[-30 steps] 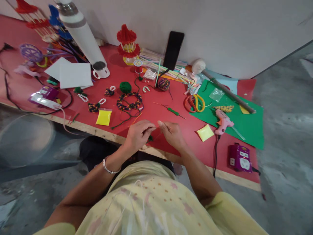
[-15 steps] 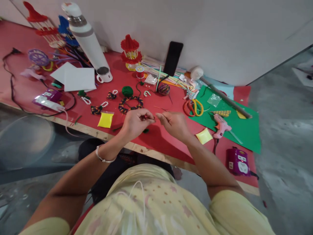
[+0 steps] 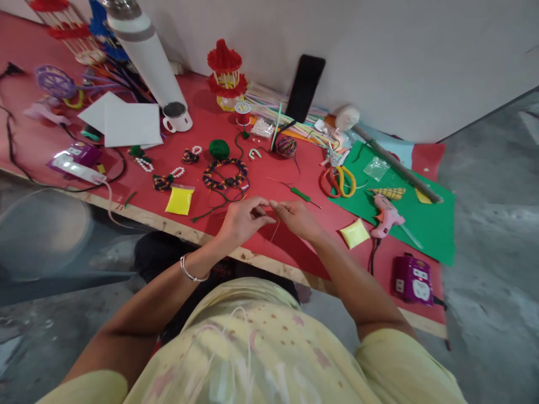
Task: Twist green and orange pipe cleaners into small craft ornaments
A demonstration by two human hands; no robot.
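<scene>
My left hand and my right hand meet fingertip to fingertip above the red table covering. Both are pinched closed. A thin pale strand hangs below the fingertips; which hand grips it is hard to tell. Just beyond my right hand lies a green-handled hook tool. Behind my left hand is a dark multicoloured braided ring, with dark green yarn trailing toward the table's front edge. A green yarn ball sits behind the ring.
Orange and yellow scissors, a pink glue gun and a yellow packet lie right. Another yellow packet is left. Farther back stand a white bottle, a mug and a black phone.
My hands have come together and shifted slightly right and down in view. The hook tool and more of the yarn now show, and a strand hangs under the fingers. The view has tilted slightly.
</scene>
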